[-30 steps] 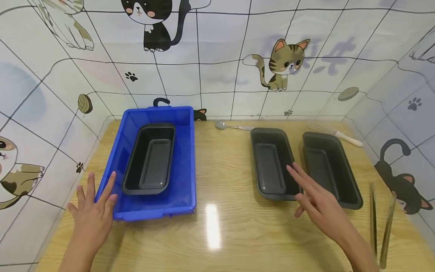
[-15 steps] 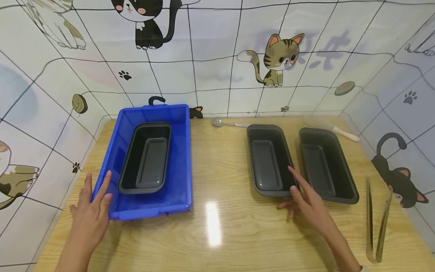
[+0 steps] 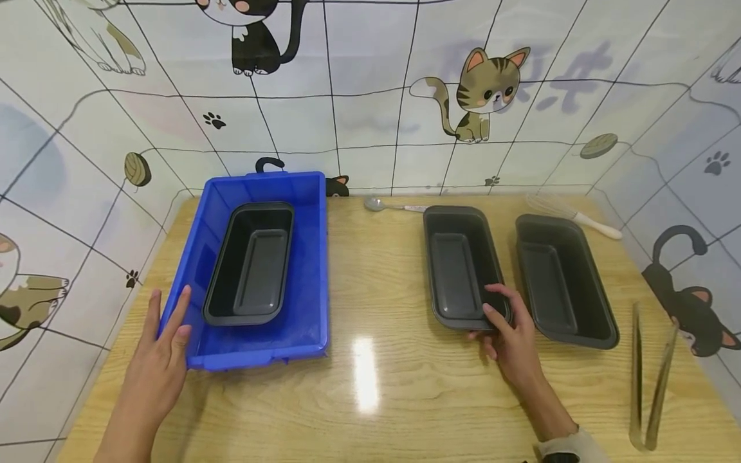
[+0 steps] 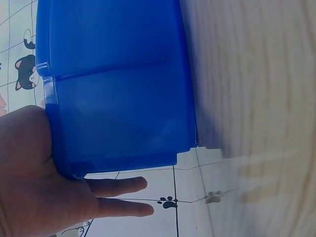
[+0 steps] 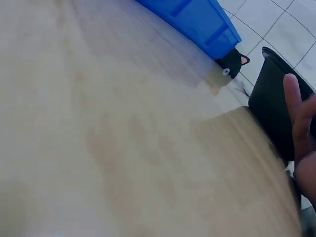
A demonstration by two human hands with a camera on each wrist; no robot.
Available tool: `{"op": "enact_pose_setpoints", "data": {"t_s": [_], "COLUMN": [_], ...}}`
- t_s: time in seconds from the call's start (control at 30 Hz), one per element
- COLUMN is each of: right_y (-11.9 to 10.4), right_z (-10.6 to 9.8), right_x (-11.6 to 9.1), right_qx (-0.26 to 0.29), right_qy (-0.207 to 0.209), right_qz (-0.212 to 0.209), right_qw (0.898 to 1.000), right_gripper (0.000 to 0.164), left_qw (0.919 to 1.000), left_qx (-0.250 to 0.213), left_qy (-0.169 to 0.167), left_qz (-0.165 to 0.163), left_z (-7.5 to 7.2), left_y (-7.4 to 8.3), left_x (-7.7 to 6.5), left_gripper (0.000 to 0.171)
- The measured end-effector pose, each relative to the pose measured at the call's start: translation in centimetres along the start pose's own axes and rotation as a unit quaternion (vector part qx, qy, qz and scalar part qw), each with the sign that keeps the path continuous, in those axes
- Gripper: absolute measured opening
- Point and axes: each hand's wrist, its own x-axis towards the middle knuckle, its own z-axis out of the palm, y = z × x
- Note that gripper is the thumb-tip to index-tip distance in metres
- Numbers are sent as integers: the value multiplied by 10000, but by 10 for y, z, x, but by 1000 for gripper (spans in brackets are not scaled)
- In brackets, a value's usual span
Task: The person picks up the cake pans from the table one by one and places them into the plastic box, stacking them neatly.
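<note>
A blue plastic bin stands on the left of the table, with a dark loaf pan inside it. My left hand rests against the bin's near left corner, fingers straight and spread; the left wrist view shows two fingers stretched past the bin's rim. A second dark loaf pan lies right of centre. At that pan's near right corner my right hand grips the rim, thumb over the inside and other fingers low outside the near wall. Those lower fingers are partly hidden in the head view.
A third loaf pan stands just right of the gripped one. Metal tongs lie near the right edge. Along the back are a spoon and a whisk. A cat-print covering rises behind the table.
My right hand has moved from above the gap between the two right pans to the middle pan's near corner, its fingers curling around the rim. The left hand has stayed at the bin.
</note>
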Motion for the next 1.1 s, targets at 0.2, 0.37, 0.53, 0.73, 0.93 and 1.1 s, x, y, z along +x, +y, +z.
{"op": "enact_pose_setpoints", "data": {"t_s": [0.2, 0.37, 0.53, 0.73, 0.93, 1.1], "right_y": [-4, -2, -1, -1, -5, -12], "right_z": [-4, -6, -3, 6, 23, 42], "right_x": [9, 10, 12, 13, 15, 19], "right_qx": [-187, -17, 30, -9, 69, -33], "right_qy": [226, 72, 63, 290, 599, 668], "right_qz": [288, 521, 234, 158, 209, 66], "right_qw": [9992, 9986, 9997, 9995, 9980, 9977], "right_gripper": [27, 38, 45, 51, 52, 54], "left_qw": [9998, 9998, 9999, 9999, 10000, 10000], "left_qx": [118, 159, 56, 53, 18, 16], "left_qy": [-56, -54, -63, -34, 17, 14], "left_qz": [-121, -126, -115, -98, -43, -13], "left_z": [-1, -2, -1, 0, 1, 1], "left_y": [1, 1, 1, 1, -1, -1], "left_x": [-2, -2, -3, -2, -1, -2], "left_gripper": [56, 56, 56, 56, 56, 56]}}
